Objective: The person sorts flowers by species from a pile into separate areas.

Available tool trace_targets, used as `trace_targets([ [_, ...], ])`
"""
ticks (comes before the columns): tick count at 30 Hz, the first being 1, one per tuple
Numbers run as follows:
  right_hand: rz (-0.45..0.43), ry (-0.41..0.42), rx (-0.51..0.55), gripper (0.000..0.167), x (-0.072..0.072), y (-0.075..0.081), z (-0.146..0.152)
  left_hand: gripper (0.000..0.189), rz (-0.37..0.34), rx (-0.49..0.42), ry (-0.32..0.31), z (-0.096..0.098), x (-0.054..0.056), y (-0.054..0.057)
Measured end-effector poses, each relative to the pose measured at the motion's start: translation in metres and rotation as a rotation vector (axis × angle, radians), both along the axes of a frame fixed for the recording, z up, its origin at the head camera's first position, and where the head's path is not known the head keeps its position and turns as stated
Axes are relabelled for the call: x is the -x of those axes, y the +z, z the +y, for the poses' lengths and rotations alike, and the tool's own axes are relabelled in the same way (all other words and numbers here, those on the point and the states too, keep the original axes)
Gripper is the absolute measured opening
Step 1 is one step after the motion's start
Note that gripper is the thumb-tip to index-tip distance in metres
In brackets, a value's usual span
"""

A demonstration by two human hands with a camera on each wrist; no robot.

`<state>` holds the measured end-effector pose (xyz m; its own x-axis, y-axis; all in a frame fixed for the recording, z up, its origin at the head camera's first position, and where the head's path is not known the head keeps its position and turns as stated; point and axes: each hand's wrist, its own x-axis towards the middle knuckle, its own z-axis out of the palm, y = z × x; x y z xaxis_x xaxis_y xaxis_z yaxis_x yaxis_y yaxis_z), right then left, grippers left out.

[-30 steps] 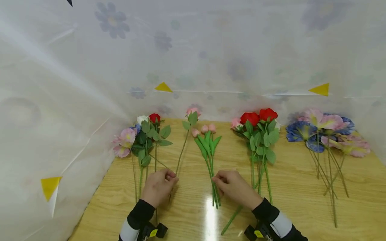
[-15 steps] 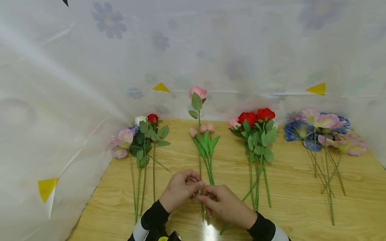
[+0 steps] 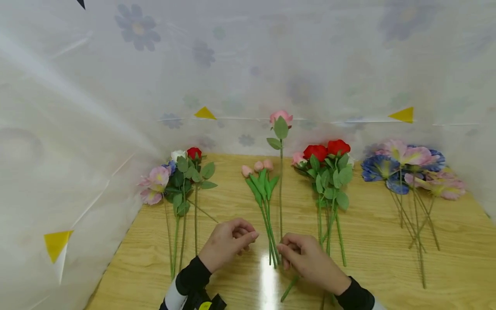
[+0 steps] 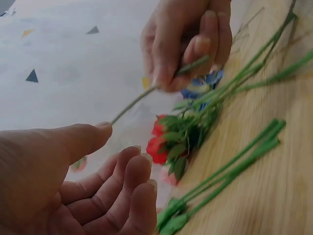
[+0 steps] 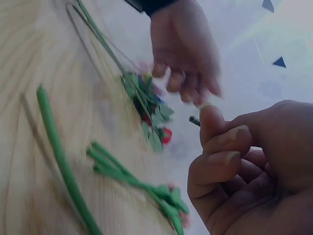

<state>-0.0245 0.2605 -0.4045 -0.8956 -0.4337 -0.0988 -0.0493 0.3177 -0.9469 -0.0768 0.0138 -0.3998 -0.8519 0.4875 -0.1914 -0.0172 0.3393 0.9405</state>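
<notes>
My right hand (image 3: pixel 308 258) pinches the lower stem of a pink rose (image 3: pixel 280 128) between thumb and fingers. The rose stands raised, its bloom against the back sheet and its green stem (image 4: pixel 134 103) crossing the left wrist view. My left hand (image 3: pixel 227 242) hovers apart to the left, thumb and fingers relaxed with a gap between them. In the left wrist view its thumb overlaps the stem's line. Between the hands lie three pink tulips (image 3: pixel 265 189) with bright green leaves, stems toward me.
To the left lies a bunch of white, red, pink and blue flowers (image 3: pixel 186 172). Right of the rose are red and pink roses (image 3: pixel 329 172), then large blue and pink blooms (image 3: pixel 412 161). A patterned white sheet (image 3: pixel 248 64) rises behind the wooden table (image 3: pixel 372 280).
The pink rose has gone from my left hand to my right, both hands meeting at its stem midway. It has moved up and right past the tulips; my left hand has let go.
</notes>
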Motion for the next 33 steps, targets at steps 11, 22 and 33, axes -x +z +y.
trace_targets([
  [11,-0.071,-0.197,-0.204,0.040,-0.004,-0.004,0.065,0.017,0.097,0.230,0.172,-0.045,0.009,-0.008],
  [22,-0.125,-0.301,-0.386,0.032,-0.007,-0.019,0.089,0.020,0.450,0.798,0.424,-0.098,0.016,-0.010],
  [33,-0.164,-0.341,-0.438,0.037,-0.010,-0.024,0.090,0.039,0.306,0.943,0.350,-0.104,0.016,-0.027],
])
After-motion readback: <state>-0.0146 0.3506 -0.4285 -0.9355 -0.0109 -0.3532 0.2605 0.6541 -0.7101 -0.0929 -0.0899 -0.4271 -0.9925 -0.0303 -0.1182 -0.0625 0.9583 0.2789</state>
